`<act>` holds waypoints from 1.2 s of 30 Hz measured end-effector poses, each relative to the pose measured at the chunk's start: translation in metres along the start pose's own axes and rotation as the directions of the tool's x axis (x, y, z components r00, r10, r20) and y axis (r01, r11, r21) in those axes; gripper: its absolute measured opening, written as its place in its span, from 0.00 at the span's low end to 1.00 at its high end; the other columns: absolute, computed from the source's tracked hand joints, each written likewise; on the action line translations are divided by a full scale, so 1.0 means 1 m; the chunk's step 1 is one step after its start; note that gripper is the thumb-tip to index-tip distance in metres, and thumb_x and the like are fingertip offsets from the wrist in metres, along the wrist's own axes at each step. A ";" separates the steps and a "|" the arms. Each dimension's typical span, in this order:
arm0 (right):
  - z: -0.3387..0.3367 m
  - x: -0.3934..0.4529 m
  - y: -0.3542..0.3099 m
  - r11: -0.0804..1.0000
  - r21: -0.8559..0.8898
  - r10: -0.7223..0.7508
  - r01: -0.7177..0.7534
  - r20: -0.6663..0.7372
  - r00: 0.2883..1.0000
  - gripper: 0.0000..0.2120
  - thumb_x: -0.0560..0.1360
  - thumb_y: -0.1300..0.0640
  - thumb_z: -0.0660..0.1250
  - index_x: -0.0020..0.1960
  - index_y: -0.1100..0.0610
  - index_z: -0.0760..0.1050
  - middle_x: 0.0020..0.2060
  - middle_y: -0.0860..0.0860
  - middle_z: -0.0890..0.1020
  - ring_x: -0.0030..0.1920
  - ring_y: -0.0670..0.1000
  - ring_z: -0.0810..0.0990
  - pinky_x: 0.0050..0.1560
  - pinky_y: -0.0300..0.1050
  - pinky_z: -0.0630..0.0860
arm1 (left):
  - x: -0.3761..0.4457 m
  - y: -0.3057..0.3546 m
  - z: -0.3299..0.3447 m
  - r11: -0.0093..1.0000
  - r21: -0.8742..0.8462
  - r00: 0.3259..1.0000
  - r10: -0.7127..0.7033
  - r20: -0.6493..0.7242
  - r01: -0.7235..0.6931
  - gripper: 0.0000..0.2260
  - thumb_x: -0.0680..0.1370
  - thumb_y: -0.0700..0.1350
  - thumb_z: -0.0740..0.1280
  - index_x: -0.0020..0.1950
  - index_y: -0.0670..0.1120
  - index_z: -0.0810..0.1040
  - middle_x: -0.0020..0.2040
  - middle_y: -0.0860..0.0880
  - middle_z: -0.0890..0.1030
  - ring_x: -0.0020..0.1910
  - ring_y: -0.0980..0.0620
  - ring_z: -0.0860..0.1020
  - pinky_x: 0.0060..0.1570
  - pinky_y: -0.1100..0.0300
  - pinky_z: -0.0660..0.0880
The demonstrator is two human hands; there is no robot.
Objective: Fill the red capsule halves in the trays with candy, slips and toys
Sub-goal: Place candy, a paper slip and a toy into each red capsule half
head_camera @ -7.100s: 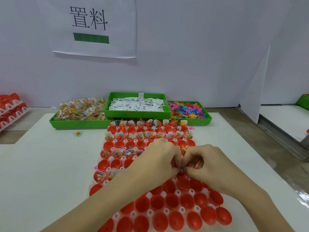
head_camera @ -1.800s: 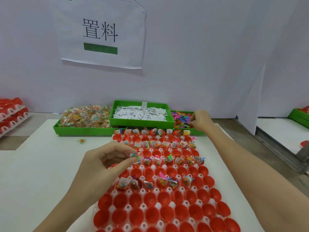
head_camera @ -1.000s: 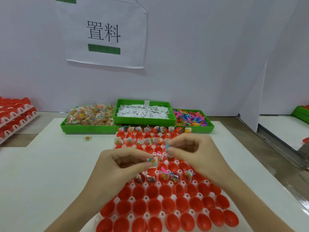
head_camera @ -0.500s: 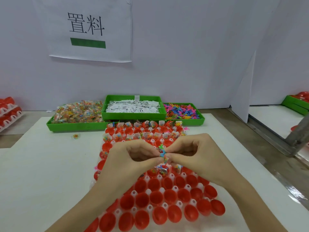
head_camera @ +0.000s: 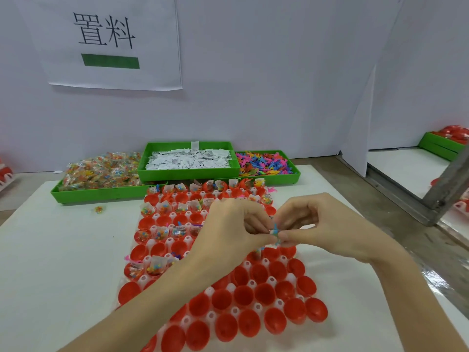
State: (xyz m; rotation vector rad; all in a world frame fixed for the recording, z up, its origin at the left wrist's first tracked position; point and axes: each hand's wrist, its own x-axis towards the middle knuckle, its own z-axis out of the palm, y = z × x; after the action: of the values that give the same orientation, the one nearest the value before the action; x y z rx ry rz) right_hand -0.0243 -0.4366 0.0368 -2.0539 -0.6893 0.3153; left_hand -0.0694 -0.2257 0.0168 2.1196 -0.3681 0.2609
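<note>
A white tray [head_camera: 253, 283] of red capsule halves [head_camera: 266, 292] lies on the table before me. The far rows hold candy packets, slips and toys; the near rows are bare. My left hand [head_camera: 228, 237] and my right hand [head_camera: 322, 224] meet above the tray's middle. Both pinch a small bundle of tiny plastic toys [head_camera: 275, 231] between thumb and fingertips. Behind the tray stand three green bins: candy packets [head_camera: 101, 171] at left, paper slips [head_camera: 189, 160] in the middle, coloured toys [head_camera: 264, 163] at right.
One loose candy packet [head_camera: 99, 210] lies on the white table [head_camera: 55, 250] left of the tray. Red capsule racks [head_camera: 5, 174] sit at the far left and a green crate [head_camera: 441, 146] of red parts at the far right. A grey metal bar [head_camera: 449, 184] slants at the right edge.
My right hand came back from the toy bin to meet the left hand over the tray. Both hands have since shifted a little to the right, still pinching the small toys.
</note>
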 end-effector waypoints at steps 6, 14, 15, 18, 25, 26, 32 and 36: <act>0.006 0.006 0.010 0.994 -0.019 0.105 -0.104 0.039 0.994 0.08 0.73 0.65 0.77 0.49 0.54 0.87 0.41 0.52 0.88 0.44 0.51 0.88 0.49 0.43 0.84 | 0.014 0.001 0.007 0.970 0.241 0.988 -0.006 0.152 -0.031 0.10 0.69 0.46 0.83 0.43 0.45 0.85 0.37 0.52 0.87 0.40 0.61 0.84 0.57 0.74 0.68; 0.013 0.011 0.013 0.985 -0.154 0.086 -0.080 0.036 0.996 0.05 0.71 0.62 0.78 0.45 0.55 0.86 0.40 0.50 0.88 0.41 0.47 0.86 0.47 0.43 0.83 | 0.015 0.001 0.008 0.915 0.388 0.977 0.031 0.212 -0.113 0.03 0.72 0.46 0.79 0.41 0.48 0.88 0.38 0.53 0.87 0.41 0.54 0.82 0.63 0.64 0.66; 0.013 0.011 0.013 0.984 -0.161 0.087 -0.081 0.031 0.996 0.04 0.71 0.62 0.78 0.44 0.54 0.85 0.39 0.49 0.87 0.40 0.47 0.86 0.44 0.41 0.82 | 0.015 0.001 0.009 0.896 0.423 0.974 0.040 0.223 -0.134 0.02 0.73 0.47 0.79 0.42 0.50 0.88 0.39 0.54 0.87 0.44 0.53 0.81 0.64 0.61 0.65; 0.014 0.011 0.015 0.981 -0.179 0.087 -0.081 0.023 0.996 0.05 0.71 0.61 0.78 0.42 0.52 0.85 0.38 0.48 0.87 0.38 0.43 0.84 0.40 0.34 0.77 | 0.015 0.003 0.008 0.887 0.440 0.967 0.030 0.253 -0.143 0.01 0.75 0.47 0.76 0.45 0.51 0.88 0.41 0.55 0.87 0.46 0.54 0.80 0.66 0.60 0.66; 0.015 0.012 0.016 0.973 -0.222 0.066 -0.057 0.033 0.997 0.05 0.70 0.59 0.79 0.41 0.50 0.85 0.37 0.45 0.86 0.36 0.40 0.82 0.38 0.30 0.74 | 0.017 0.007 0.007 0.907 0.417 0.972 -0.044 0.230 -0.058 0.05 0.74 0.39 0.75 0.44 0.49 0.87 0.40 0.51 0.87 0.45 0.53 0.84 0.61 0.54 0.77; 0.015 0.012 0.016 0.972 -0.231 0.064 -0.054 0.036 0.997 0.06 0.70 0.60 0.79 0.41 0.50 0.85 0.37 0.44 0.86 0.36 0.40 0.81 0.38 0.30 0.74 | 0.017 0.008 0.008 0.900 0.432 0.972 -0.046 0.230 -0.060 0.05 0.74 0.39 0.75 0.44 0.49 0.88 0.41 0.52 0.87 0.46 0.53 0.82 0.60 0.53 0.77; 0.017 0.012 0.018 0.961 -0.271 0.070 -0.055 0.046 0.996 0.06 0.71 0.59 0.78 0.43 0.49 0.87 0.38 0.43 0.86 0.38 0.43 0.83 0.41 0.34 0.76 | 0.016 0.008 0.013 0.886 0.464 0.975 -0.086 0.207 -0.021 0.05 0.74 0.41 0.75 0.45 0.49 0.89 0.44 0.50 0.85 0.51 0.49 0.79 0.56 0.51 0.79; 0.013 0.011 0.015 0.949 -0.313 0.071 -0.041 0.085 0.994 0.08 0.76 0.59 0.74 0.45 0.45 0.87 0.41 0.41 0.87 0.41 0.42 0.84 0.44 0.33 0.77 | 0.018 0.005 0.018 0.843 0.536 0.969 -0.090 0.230 -0.048 0.05 0.76 0.41 0.72 0.47 0.48 0.87 0.46 0.47 0.85 0.50 0.47 0.79 0.58 0.51 0.78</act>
State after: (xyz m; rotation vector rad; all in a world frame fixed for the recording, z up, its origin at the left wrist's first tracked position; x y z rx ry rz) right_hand -0.0167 -0.4277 0.0179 -2.3743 -0.7800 0.3574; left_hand -0.0539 -0.2461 0.0171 2.7277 -0.4552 0.0870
